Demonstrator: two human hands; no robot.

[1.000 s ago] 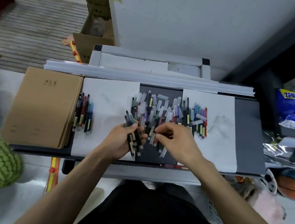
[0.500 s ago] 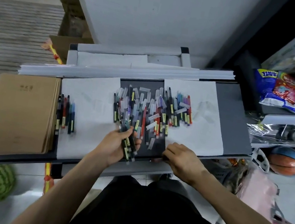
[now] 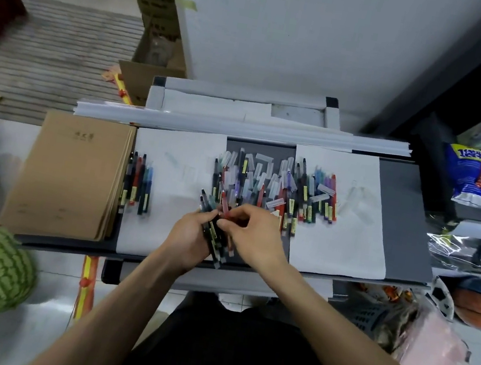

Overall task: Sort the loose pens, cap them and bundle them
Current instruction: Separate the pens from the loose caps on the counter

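So left hand (image 3: pixel 192 234) is gripping a pen bunch (image 3: pixel 216 243), right hand (image 3: pixel 252 235) is pinching a red pen (image 3: pixel 224 205) lengthwise against it.

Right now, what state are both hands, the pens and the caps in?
left hand, grips the bunch of pens.
right hand, pinches a reddish pen at the bunch.
bunch of pens, held, no band visible.
pile of pens, scattered, mixed with caps.
clear caps, off, lying loose.
row of pens, side by side, unbundled.
notebooks, closed, stacked.
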